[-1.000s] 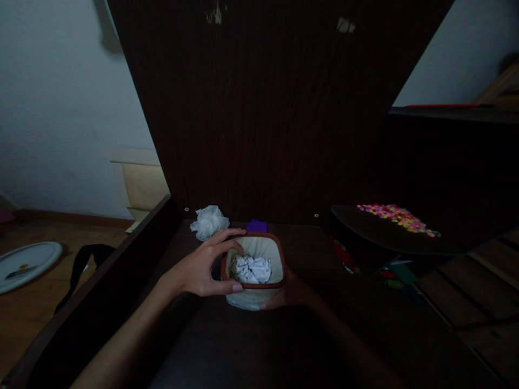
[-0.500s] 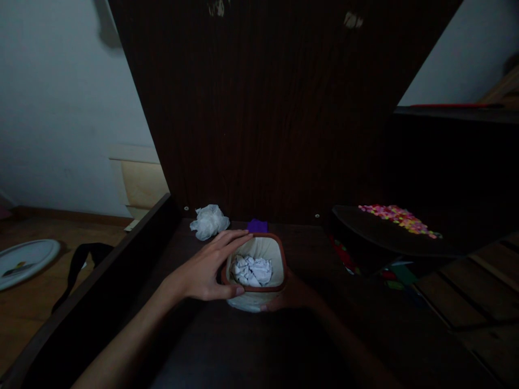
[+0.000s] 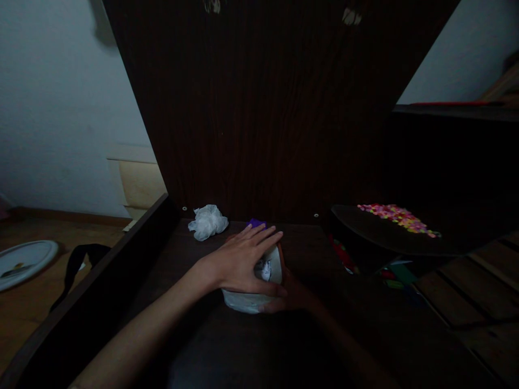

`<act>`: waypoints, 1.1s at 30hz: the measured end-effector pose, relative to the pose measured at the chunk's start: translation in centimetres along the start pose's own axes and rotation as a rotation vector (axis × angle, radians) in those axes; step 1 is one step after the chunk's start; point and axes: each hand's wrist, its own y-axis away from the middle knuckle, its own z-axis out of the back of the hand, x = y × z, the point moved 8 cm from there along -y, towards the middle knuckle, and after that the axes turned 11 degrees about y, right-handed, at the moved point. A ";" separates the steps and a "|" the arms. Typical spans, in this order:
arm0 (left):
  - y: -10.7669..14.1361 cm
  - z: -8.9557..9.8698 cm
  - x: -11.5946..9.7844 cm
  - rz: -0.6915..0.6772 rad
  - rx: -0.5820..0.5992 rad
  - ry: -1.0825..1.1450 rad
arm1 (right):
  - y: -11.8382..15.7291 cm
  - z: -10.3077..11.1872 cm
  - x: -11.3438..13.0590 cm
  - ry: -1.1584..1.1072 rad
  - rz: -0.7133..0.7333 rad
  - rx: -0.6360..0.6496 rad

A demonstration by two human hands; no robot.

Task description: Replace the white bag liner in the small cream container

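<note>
While my left hand (image 3: 245, 266) spreads over the mouth of the bin (image 3: 245, 302), near the middle of the table (image 3: 219, 346), the work looks well under way: a pale liner is in, and crumpled white paper (image 3: 266, 270) sits inside. My left fingers fan apart toward the far rim, thumb along the near one, gripping nothing that I can make out. My right hand (image 3: 292, 292), in shadow, cups the bin's right side, thumb in front, fingers mostly hidden. Nothing marks the job as finished, since both hands are on the bin; whether it rests on the table, I cannot tell.

Around it, from the left: a white tray (image 3: 44, 255) and a black strap (image 3: 72, 273) lie beyond the table's raised left edge. A crumpled bag (image 3: 208, 221) sits at the back left corner. Just behind the bin, by the back edge, a purple scrap (image 3: 256, 222) crowds it. To the right, a dark shelf (image 3: 365, 229) bears pink and yellow bits (image 3: 397, 219). My left hand and the gloom block most of the view inside.
</note>
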 end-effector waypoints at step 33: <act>-0.5 -2.3 1.3 0.061 0.156 -0.075 | 1.0 -0.5 -0.1 -0.047 0.073 -0.025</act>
